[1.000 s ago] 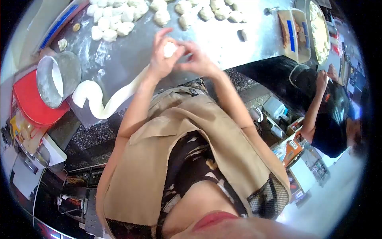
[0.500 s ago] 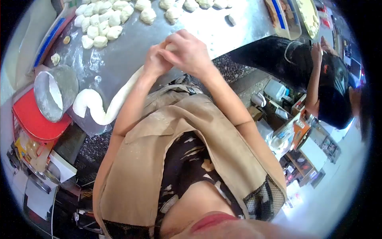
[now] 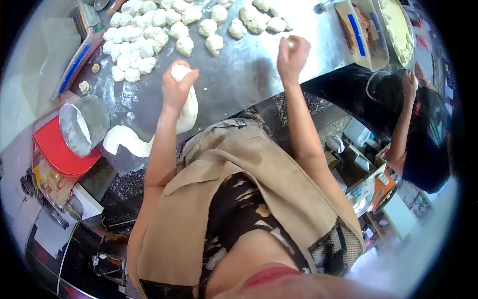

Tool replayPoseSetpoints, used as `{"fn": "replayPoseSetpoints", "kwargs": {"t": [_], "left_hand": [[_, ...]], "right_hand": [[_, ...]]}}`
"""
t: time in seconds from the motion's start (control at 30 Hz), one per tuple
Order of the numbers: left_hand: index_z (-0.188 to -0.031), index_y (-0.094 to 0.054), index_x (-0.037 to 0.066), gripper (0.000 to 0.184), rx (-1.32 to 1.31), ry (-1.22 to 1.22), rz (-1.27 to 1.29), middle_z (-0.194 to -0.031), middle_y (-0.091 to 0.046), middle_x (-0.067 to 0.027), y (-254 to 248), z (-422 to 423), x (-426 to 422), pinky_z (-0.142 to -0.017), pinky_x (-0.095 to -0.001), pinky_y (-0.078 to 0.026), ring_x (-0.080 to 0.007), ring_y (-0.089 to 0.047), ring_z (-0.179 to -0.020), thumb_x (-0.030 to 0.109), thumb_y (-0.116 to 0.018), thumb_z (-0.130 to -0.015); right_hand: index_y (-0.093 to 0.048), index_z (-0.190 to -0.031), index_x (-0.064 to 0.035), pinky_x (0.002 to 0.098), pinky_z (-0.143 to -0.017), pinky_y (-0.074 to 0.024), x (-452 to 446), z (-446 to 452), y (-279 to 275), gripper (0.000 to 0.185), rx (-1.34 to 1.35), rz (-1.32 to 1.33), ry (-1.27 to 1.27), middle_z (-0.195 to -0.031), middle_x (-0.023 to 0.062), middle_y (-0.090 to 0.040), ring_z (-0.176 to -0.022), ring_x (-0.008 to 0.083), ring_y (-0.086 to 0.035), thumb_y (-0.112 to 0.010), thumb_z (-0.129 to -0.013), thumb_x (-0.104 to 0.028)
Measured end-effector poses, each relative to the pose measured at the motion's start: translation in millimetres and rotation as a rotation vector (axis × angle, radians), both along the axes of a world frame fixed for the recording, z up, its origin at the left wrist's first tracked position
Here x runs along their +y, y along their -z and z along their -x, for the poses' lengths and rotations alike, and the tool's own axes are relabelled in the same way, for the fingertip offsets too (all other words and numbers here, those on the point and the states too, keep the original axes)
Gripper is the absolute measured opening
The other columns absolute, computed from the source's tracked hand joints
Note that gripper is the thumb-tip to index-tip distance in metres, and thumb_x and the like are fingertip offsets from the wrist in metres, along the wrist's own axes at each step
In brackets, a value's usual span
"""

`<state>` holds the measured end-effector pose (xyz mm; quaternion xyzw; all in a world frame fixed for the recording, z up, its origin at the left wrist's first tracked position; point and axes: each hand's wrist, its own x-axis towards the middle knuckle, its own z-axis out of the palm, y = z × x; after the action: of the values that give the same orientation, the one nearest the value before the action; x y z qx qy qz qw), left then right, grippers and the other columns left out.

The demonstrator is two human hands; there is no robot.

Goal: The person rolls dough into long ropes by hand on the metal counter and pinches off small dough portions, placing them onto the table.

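Note:
My left hand (image 3: pixel 178 85) is closed round the end of a long rope of white dough (image 3: pixel 188 113), whose rounded tip bulges above the fist. The rest of the rope curves behind my forearm and lies along the table's near edge. Out to the right, my right hand (image 3: pixel 294 55) is closed over the metal table (image 3: pixel 234 82), with a small pale bit showing between its fingers. Many dough pieces (image 3: pixel 147 48) lie grouped at the back left, and more (image 3: pixel 256 22) sit behind and between my hands.
A floured metal pot (image 3: pixel 84 126) stands at the left beside a red lid or board (image 3: pixel 59 149). Plastic tubs with filling (image 3: pixel 368 37) and a large round pan (image 3: pixel 398 30) are at the back right. Another person (image 3: pixel 423 129) works at the far right.
My hands were together over the dough and have moved apart, the right one to the right and up. The dough rope's held end has come up with my left hand. The view has shifted slightly.

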<state>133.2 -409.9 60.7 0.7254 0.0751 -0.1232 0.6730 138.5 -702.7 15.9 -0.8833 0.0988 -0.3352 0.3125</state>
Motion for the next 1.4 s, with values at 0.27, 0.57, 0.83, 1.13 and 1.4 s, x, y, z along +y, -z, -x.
{"fn": "replayPoseSetpoints", "kwargs": {"t": [0.27,0.57,0.83,1.13,1.4], "left_hand": [[-0.139,-0.036,0.001,0.077,-0.294,0.078,-0.706,-0.142,-0.038,-0.0232,25,33,36,-0.104,-0.0463,-0.037,-0.0404,-0.043,-0.125,0.029,-0.073,-0.077],[-0.132,-0.040,-0.004,0.053,-0.572,-1.297,-1.159,-0.134,-0.039,-0.0257,-5,69,354,-0.106,-0.0509,-0.029,-0.0430,-0.036,-0.125,-0.004,-0.051,-0.080],[-0.121,-0.051,-0.002,0.050,-0.467,-1.147,-1.242,-0.116,-0.056,-0.0237,29,69,402,-0.096,-0.0517,-0.036,-0.0424,-0.049,-0.111,-0.001,-0.052,-0.071],[-0.122,-0.052,-0.004,0.043,-0.392,-1.234,-1.183,-0.118,-0.055,-0.0245,30,64,402,-0.098,-0.0516,-0.036,-0.0421,-0.047,-0.115,0.003,-0.056,-0.079],[-0.123,-0.049,-0.003,0.042,-0.669,-1.139,-1.557,-0.121,-0.053,-0.0231,39,52,344,-0.097,-0.0563,-0.034,-0.0421,-0.046,-0.116,0.022,-0.056,-0.090]], "right_hand": [[-0.060,-0.121,-0.0073,0.0499,-0.103,-0.0324,73,-18,9,0.044,0.213,0.290,-0.214,-0.136,0.0271,-0.038,-0.127,0.0413,-0.036,-0.071,-0.080,-0.020],[-0.067,-0.103,-0.0046,0.0340,-0.074,-0.0545,519,-52,-68,0.018,0.251,-0.114,-1.464,-0.097,0.0168,-0.066,-0.085,0.0281,-0.067,-0.062,-0.086,-0.009],[-0.071,-0.089,-0.0048,0.0437,-0.079,-0.0528,666,-13,96,0.019,0.872,0.288,-1.493,-0.098,0.0174,-0.068,-0.091,0.0311,-0.066,-0.063,-0.076,-0.017],[-0.068,-0.102,-0.0054,0.0410,-0.080,-0.0481,638,-48,4,0.036,0.965,-0.045,-1.439,-0.101,0.0140,-0.068,-0.090,0.0250,-0.062,-0.065,-0.072,-0.025],[-0.068,-0.101,-0.0005,0.0334,-0.073,-0.0503,226,-108,-54,0.035,0.734,-0.717,-0.683,-0.088,0.0083,-0.069,-0.080,0.0176,-0.064,-0.073,-0.076,-0.025]]}}
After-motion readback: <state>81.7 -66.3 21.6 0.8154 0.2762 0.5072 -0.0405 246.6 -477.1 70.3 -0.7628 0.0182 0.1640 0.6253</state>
